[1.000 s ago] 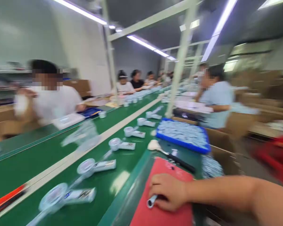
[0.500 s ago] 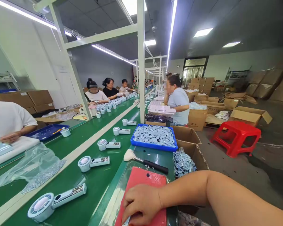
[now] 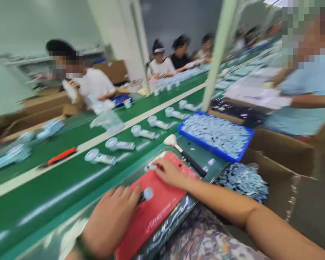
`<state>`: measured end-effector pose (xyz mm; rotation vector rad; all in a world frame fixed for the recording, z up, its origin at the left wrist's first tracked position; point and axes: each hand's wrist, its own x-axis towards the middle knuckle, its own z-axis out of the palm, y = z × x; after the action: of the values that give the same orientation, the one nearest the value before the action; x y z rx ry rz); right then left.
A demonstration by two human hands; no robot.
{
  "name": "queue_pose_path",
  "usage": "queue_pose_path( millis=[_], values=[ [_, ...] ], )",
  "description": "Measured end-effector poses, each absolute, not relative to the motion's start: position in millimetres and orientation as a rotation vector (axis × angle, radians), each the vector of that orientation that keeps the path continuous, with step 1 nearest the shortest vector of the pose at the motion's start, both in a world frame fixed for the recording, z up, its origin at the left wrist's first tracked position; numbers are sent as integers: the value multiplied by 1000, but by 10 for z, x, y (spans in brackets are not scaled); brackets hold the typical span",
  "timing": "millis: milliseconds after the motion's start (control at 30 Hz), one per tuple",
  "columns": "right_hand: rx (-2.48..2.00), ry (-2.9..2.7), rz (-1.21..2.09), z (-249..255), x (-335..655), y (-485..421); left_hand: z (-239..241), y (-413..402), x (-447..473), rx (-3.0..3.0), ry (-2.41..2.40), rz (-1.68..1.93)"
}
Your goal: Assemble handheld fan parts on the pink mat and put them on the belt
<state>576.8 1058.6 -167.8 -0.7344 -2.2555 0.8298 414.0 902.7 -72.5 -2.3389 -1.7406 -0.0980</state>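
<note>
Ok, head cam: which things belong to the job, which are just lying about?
Job: left hand at a small white round-headed part; right hand on a red flat pad; blue plastic tray of pale-blue parts.
Lying about: white-bristled black-handled brush; orange-red tool on the green belt.

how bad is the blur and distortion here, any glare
head view: motion blur softens the whole frame, including the left hand; head view: the tilted wide-angle image slants the green belt and stretches things near the edges; head view: pale glare streaks run along the belt
</note>
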Motion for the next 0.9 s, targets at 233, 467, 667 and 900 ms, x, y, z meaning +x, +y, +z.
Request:
queue_pose_path(
  millis=[233, 467, 667, 900],
  values=[
    [-591, -2147, 1095, -1492, 6187, 10498, -1130, 8917, 4346, -2243, -2124, -97],
    [-353, -2550, 814, -1326, 6049, 10227, -1256, 8693, 4219, -2135, -2236, -624],
    [-268, -2795, 719, -1275, 5869, 10219, -1317, 8712, 4280, -2124, -2177, -1011],
    [-292, -2539, 1193, -1459, 5834, 10330, -1349, 8718, 4369, -2030, -2271, -1040]
  ],
)
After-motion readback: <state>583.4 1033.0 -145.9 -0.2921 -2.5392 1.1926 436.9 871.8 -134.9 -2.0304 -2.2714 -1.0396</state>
